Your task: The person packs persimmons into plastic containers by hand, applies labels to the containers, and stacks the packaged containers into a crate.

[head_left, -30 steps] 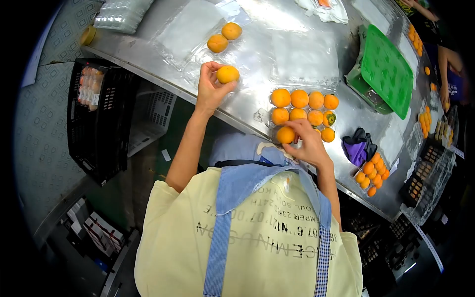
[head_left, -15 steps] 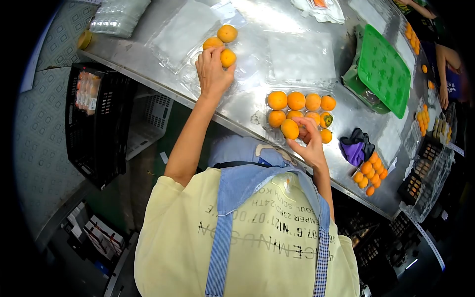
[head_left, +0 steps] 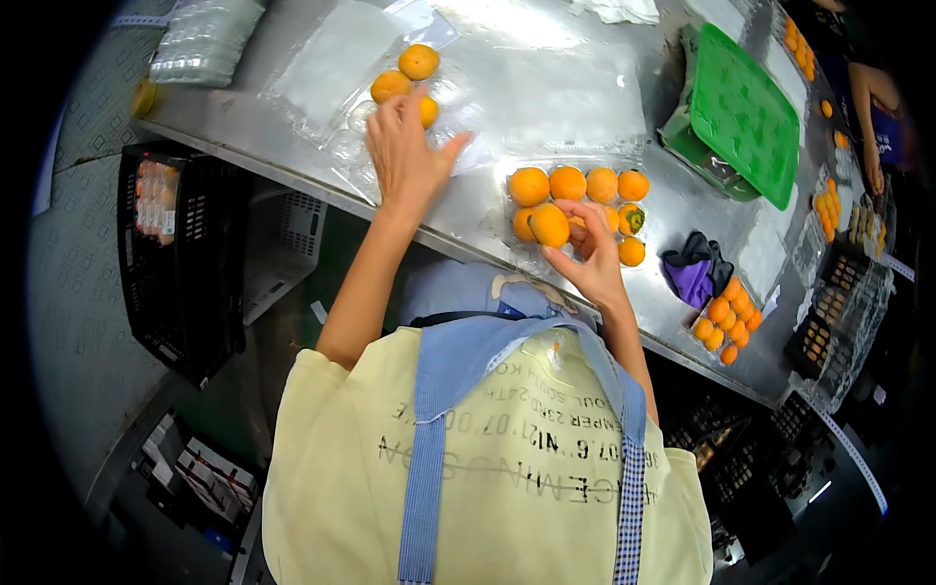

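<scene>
Three orange persimmons (head_left: 418, 62) sit in a clear plastic tray (head_left: 353, 146) at the upper left. My left hand (head_left: 403, 151) reaches over that tray, its thumb spread away and its fingertips at the nearest persimmon (head_left: 428, 111), partly covering it. My right hand (head_left: 590, 251) holds another persimmon (head_left: 549, 225) between thumb and fingers. It is above a second clear tray (head_left: 519, 255) with several persimmons (head_left: 567, 182) in rows; one of them (head_left: 632, 219) shows its green calyx. My right fingers hide part of this tray.
A green lidded bin (head_left: 741, 112) stands on the metal table (head_left: 478, 222). Purple and black gloves (head_left: 689, 273) lie beside a pack of persimmons (head_left: 729, 322). Stacked clear trays (head_left: 207, 41) are at the upper left, black crates (head_left: 180, 258) below the table edge. Another person's arm (head_left: 866, 117) is at far right.
The view has shifted slightly. My left thumb has spread away from the persimmon, which stays in the upper-left tray. My right hand still holds its persimmon, slightly farther over the second tray.
</scene>
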A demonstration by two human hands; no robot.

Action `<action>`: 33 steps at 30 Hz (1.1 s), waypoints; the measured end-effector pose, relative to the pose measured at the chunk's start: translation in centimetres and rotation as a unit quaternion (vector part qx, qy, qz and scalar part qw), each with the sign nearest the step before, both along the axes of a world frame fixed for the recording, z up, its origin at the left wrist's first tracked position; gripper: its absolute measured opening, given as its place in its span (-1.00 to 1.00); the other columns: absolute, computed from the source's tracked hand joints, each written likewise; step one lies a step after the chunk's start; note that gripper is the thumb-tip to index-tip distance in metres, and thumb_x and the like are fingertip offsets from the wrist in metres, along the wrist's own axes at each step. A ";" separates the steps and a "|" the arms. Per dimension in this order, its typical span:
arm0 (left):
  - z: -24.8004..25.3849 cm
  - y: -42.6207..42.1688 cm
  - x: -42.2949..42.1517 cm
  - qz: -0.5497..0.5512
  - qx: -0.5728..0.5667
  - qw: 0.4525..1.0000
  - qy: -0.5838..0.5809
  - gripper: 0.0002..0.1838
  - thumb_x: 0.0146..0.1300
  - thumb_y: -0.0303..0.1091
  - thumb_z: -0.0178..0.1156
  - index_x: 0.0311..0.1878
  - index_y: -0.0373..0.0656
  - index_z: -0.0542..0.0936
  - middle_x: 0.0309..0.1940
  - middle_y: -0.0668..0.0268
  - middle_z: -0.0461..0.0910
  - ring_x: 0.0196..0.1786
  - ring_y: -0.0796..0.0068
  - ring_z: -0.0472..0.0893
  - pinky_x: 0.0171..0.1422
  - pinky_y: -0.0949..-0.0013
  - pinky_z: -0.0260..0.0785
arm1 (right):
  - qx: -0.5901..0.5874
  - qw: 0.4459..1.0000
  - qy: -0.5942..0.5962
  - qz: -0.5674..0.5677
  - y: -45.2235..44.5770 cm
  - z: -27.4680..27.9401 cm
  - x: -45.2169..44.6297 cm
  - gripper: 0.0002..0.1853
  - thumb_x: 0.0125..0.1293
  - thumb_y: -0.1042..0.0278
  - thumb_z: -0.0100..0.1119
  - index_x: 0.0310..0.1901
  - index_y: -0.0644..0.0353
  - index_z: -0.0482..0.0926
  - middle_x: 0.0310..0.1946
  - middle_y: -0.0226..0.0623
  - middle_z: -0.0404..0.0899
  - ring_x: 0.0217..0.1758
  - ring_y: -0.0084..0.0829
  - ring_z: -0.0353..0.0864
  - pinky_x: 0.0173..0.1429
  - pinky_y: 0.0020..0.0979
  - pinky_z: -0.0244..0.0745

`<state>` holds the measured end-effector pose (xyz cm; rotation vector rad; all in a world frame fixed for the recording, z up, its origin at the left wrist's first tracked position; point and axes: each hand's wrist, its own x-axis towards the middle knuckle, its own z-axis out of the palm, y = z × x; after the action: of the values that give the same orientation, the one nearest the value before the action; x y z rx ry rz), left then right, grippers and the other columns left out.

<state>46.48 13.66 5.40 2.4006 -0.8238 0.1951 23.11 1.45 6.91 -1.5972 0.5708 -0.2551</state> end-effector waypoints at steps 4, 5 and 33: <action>3.6 -0.2 -4.7 -0.227 -0.087 0.852 0.463 -0.35 -0.10 -0.22 0.50 0.11 -0.14 0.52 -0.05 0.22 0.53 -0.07 0.33 0.51 0.02 0.29 0.40 | -0.193 0.981 0.014 0.022 0.0 1.4 1.2 -0.40 -0.01 0.48 0.41 0.13 0.17 0.46 -0.01 -0.26 0.37 -0.01 -0.38 0.48 0.00 -0.43 0.51; 3.6 -0.3 -5.6 -0.276 -0.083 0.841 0.458 -0.36 -0.08 -0.29 0.49 0.13 -0.16 0.51 -0.03 0.21 0.53 -0.08 0.39 0.54 -0.02 0.34 0.43 | -0.243 0.970 0.008 0.030 0.0 1.6 1.5 -0.39 -0.02 0.47 0.42 0.14 0.16 0.46 -0.02 -0.25 0.37 -0.03 -0.38 0.47 -0.02 -0.42 0.50; -3.9 -2.5 7.5 -0.131 0.098 0.986 -0.046 -0.55 -0.02 -0.05 0.41 -0.05 -0.01 0.66 -0.12 0.32 0.57 0.02 0.23 0.43 0.16 0.15 0.15 | -0.215 0.976 0.025 0.005 0.2 -0.5 -0.5 -0.80 0.17 0.63 0.23 -0.15 0.26 0.61 -0.17 -0.28 0.51 -0.30 -0.51 0.51 -0.24 -0.54 0.43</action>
<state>53.96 11.13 1.47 2.4453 -1.2413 0.1256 22.61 1.62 6.43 -2.0283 0.5715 -0.3493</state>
